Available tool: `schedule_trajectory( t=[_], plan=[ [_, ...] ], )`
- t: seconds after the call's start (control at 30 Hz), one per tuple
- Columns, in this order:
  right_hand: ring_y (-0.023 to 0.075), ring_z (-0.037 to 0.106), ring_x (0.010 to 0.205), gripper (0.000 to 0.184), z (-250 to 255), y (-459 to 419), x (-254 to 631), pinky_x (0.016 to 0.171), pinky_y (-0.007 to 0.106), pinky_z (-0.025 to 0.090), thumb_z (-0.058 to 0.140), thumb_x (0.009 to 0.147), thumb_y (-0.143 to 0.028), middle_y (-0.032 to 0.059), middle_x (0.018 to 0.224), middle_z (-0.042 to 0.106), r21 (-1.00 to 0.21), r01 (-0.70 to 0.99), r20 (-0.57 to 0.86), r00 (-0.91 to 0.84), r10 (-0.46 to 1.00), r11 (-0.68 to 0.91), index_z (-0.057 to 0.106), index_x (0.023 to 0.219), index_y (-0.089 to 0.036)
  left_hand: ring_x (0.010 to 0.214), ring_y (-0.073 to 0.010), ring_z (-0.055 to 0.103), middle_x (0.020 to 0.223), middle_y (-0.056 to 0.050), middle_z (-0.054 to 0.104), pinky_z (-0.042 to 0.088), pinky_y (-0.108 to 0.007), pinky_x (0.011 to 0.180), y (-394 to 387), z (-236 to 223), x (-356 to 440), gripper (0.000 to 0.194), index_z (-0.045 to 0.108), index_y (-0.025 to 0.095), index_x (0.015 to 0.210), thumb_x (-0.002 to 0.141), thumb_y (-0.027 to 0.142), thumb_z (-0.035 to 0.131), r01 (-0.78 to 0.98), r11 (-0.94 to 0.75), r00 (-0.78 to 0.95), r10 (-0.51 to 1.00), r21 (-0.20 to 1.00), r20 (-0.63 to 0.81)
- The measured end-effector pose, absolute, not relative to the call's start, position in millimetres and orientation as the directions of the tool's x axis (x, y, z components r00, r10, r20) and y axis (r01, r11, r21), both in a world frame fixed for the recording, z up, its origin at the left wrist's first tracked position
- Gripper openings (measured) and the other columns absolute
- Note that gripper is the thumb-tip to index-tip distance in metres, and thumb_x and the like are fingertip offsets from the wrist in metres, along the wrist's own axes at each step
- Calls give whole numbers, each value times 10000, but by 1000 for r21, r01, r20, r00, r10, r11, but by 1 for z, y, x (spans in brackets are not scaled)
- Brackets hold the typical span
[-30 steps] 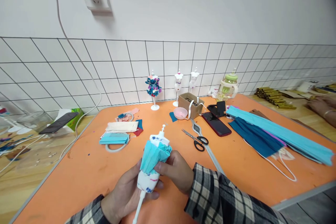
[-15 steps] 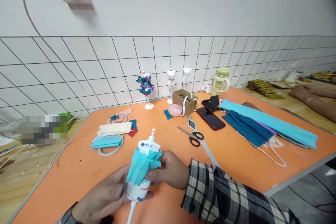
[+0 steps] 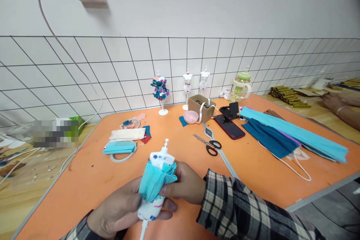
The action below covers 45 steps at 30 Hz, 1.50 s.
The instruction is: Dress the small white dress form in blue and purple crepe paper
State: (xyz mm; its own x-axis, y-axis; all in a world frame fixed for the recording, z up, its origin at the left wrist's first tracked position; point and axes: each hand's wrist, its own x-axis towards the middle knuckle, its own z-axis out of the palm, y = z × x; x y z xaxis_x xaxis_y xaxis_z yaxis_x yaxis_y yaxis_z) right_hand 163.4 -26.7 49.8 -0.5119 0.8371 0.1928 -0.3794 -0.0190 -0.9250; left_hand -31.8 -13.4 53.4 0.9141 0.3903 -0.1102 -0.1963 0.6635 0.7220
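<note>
A small white mannequin (image 3: 151, 210) with blue and pink marks leans in front of me, tilted to the right at its top. Light blue fabric (image 3: 153, 180) wraps its chest in folds. My left hand (image 3: 120, 206) curls around the mannequin's lower body from behind, its thumb near the fabric's left edge. With thumb and fingers, my right hand (image 3: 187, 183) pinches the bunched fabric at the mannequin's right side. The fingertips behind the fabric are hidden.
Scissors (image 3: 209, 145) lie beyond my right hand, by a grey zipper strip (image 3: 227, 163). Farther back are a phone (image 3: 229, 126), a pink bowl (image 3: 190, 117), a cardboard box (image 3: 204, 110) and a flower-covered mannequin (image 3: 161, 89). Folded cloths (image 3: 119, 147) lie left; a co-worker's hand (image 3: 332, 101) shows far right.
The view has shifted slightly, so the table things appear farther right. My left thumb has moved up onto the fabric's lower left edge. My right hand keeps its pinch.
</note>
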Motion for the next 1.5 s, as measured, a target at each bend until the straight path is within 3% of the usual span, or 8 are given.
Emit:
schedule_trajectory(
  t=[0.17, 0.4, 0.57, 0.67, 0.77, 0.87, 1.1, 1.5],
  plan=[
    [184, 644, 720, 524, 44, -36, 161, 657, 324, 532, 813, 704, -526, 18, 864, 644, -957, -287, 134, -551, 824, -36, 635, 1089, -218, 824, -164, 645, 837, -40, 707, 518, -420, 924, -18, 59, -26, 463, 776, 155, 1013, 592, 257, 940, -129, 675, 878, 418, 727, -232],
    [223, 612, 1009, 792, 50, -51, 153, 931, 434, 488, 776, 688, -242, 79, 1164, 597, -979, -192, 124, -306, 944, 66, 370, 1368, -226, 747, -146, 634, 804, -31, 692, 510, -365, 854, -22, 55, -22, 520, 761, 155, 1035, 569, 291, 949, -135, 679, 878, 420, 722, -231],
    [141, 575, 586, 722, 38, -46, 151, 566, 296, 490, 781, 728, -491, -7, 806, 601, -927, -321, 39, -593, 804, -192, 396, 1273, -214, 751, -141, 622, 792, -12, 672, 520, -376, 869, -21, 57, -24, 532, 735, 144, 987, 525, 270, 968, -103, 617, 886, 413, 780, -210],
    [206, 647, 876, 895, 40, -40, 165, 747, 369, 528, 783, 715, -584, 97, 1131, 614, -939, -341, 144, -527, 838, -53, 331, 1420, -266, 738, -119, 596, 776, 14, 643, 502, -378, 916, -18, 59, -27, 443, 682, 151, 826, 486, 172, 964, -159, 627, 899, 412, 763, -151],
    [219, 547, 1129, 696, 60, -39, 182, 959, 388, 445, 756, 796, -483, 97, 1288, 546, -879, -104, 476, -165, 864, 464, 445, 1391, -297, 720, -116, 598, 771, 7, 646, 494, -376, 926, -16, 59, -29, 388, 635, 155, 775, 528, 152, 934, -182, 656, 908, 399, 733, -131],
    [175, 574, 827, 360, 86, -42, 187, 782, 321, 459, 745, 823, -394, 25, 903, 638, -697, 186, 671, -174, 721, 693, 641, 1139, -257, 724, -129, 619, 766, -8, 664, 508, -379, 884, -16, 57, -26, 358, 658, 153, 854, 600, 190, 909, -206, 670, 890, 431, 714, -147],
    [148, 557, 677, 175, 112, -41, 166, 646, 284, 389, 751, 802, -273, -12, 718, 636, -531, 424, 702, -264, 661, 734, 683, 950, -212, 710, -144, 632, 725, -10, 660, 520, -350, 821, -18, 58, -21, 361, 704, 146, 892, 621, 264, 910, -226, 638, 867, 477, 736, -147],
    [147, 557, 749, 78, 120, -25, 168, 704, 280, 430, 659, 761, -201, -8, 765, 591, -735, 317, 502, -340, 795, 600, 649, 838, -195, 626, -131, 575, 645, -3, 585, 565, -343, 755, -20, 65, -24, 328, 694, 130, 797, 668, 373, 873, -173, 522, 812, 555, 835, -179]
  ],
)
